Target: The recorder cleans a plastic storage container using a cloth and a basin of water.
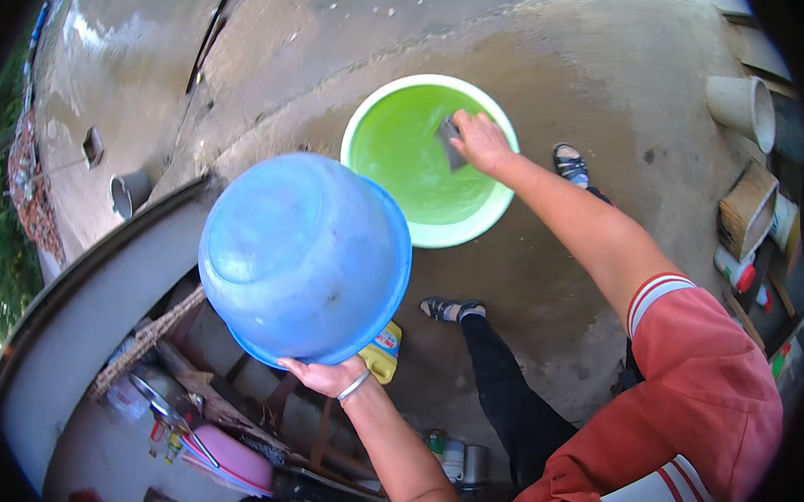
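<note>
A large blue plastic basin [285,251] is tilted with its underside facing me. My left hand [327,376], a metal bangle at its wrist, grips the basin's lower rim. Beyond it on the ground stands a pale green tub [396,148] with water in it. Over that tub my right hand [483,139] holds a dark grey cloth or scouring pad [449,143], slightly blurred. Part of the tub's near left side is hidden behind the blue basin. The basin's inside faces away from me.
A yellow plastic container [384,355] stands below the blue basin. Buckets [129,193], [738,109] lie at both sides, a cardboard box [748,209] at the right. A low wall [99,269] and a pink basin [233,454] are at the left. The concrete ground [527,271] looks wet.
</note>
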Tool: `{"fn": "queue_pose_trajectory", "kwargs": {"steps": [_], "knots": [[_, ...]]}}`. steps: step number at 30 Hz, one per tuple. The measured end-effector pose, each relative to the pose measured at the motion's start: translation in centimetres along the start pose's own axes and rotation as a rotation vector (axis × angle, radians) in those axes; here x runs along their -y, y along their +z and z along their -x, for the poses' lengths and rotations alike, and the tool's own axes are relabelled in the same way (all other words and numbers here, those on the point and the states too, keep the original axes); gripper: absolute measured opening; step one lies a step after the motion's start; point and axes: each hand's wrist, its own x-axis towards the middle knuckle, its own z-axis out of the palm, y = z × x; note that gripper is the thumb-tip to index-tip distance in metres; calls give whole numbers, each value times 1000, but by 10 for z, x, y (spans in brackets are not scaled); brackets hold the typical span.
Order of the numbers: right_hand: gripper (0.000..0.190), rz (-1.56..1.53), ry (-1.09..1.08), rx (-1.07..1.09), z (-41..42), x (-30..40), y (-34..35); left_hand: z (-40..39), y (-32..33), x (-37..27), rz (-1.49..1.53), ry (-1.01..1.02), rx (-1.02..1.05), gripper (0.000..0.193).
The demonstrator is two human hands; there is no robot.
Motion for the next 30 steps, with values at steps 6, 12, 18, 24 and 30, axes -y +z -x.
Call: {"fn": "queue_pose_trajectory", "kwargs": {"steps": [6,12,18,24,30], "knots": [[21,-697,92,277,9,-15,61,2,21,11,-83,97,-51,65],[25,-1199,-302,418,107,122,-109,15,45,34,-154,128,-39,63],[26,-826,-629,184,154,214,-126,41,51,60,865,-364,768,57],[22,-524,-588,-86,131,148,-83,51,70,40,122,-136,21,52],[20,-493,-387,-73,65,92,-29,57,72,20,-117,-75,35,52]]}}
